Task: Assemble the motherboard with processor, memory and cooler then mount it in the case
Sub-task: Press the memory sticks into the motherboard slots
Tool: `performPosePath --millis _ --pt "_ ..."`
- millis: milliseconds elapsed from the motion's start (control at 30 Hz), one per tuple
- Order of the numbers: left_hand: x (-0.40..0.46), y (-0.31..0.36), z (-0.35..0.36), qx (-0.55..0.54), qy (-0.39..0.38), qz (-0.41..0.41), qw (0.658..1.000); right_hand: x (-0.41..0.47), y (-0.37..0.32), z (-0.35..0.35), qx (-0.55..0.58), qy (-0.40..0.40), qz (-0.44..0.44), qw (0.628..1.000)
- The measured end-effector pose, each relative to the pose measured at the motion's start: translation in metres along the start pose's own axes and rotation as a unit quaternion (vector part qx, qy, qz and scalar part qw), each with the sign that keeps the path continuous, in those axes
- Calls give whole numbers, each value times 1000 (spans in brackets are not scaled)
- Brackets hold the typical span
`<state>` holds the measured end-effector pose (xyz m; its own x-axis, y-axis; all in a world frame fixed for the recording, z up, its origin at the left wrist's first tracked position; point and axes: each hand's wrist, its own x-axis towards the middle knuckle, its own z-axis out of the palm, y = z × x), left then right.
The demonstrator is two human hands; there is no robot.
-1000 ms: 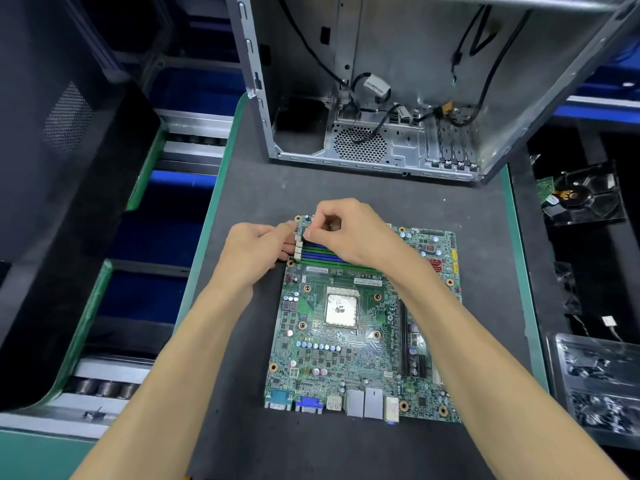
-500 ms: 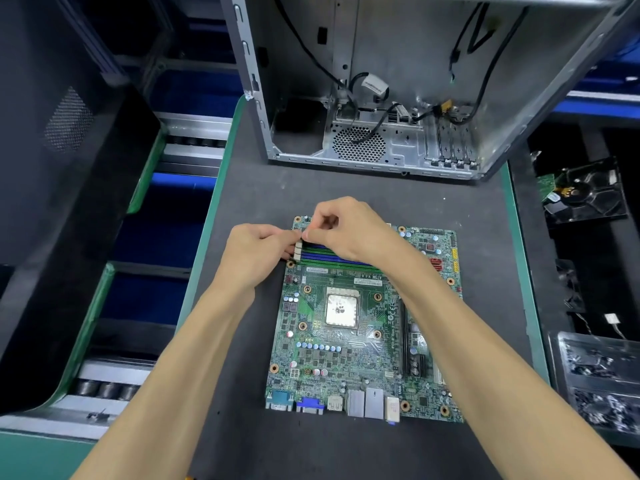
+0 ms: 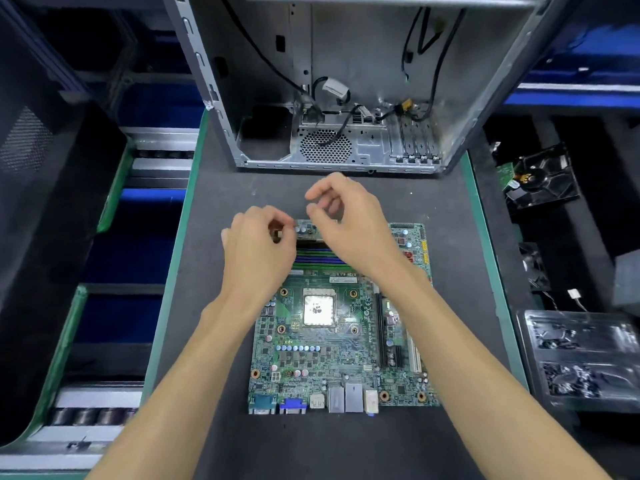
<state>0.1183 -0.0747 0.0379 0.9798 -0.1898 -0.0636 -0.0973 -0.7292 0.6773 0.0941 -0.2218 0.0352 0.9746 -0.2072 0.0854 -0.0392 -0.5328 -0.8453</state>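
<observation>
The green motherboard [image 3: 332, 362] lies flat on the dark mat, its port row facing me. A shiny processor [image 3: 319, 310] sits in the socket at its middle. Green and blue memory slots [image 3: 320, 256] run across the far part of the board. My left hand [image 3: 258, 258] is curled at the left end of those slots, fingertips bunched; whether it grips a latch is hidden. My right hand [image 3: 349, 223] hovers above the slots' far side, thumb and forefinger loosely apart with nothing between them. The open metal case [image 3: 311, 165] stands behind the board, cables hanging inside.
A green-edged mat [image 3: 214, 427] bears the board. On the right lie a bare hard drive [image 3: 540, 178], a small fan [image 3: 535, 268] and clear trays of screws [image 3: 581, 355]. A roller conveyor [image 3: 93, 415] and a black panel [image 3: 41, 202] fill the left.
My right hand has lifted off the memory slots and moved away from me, its fingers loosening. My left hand stays at the slots' left end. The camera has come closer.
</observation>
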Motion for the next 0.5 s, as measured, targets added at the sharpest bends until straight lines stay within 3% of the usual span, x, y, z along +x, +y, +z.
performPosePath --millis 133,300,500 --pt "-2 24 16 -30 -60 53 996 -10 16 -42 -38 91 86 991" --pt "1 43 38 -38 -132 62 989 -28 45 -68 -126 38 201 971" --pt "11 44 40 -39 -168 44 984 -41 59 -60 -105 -19 222 969"
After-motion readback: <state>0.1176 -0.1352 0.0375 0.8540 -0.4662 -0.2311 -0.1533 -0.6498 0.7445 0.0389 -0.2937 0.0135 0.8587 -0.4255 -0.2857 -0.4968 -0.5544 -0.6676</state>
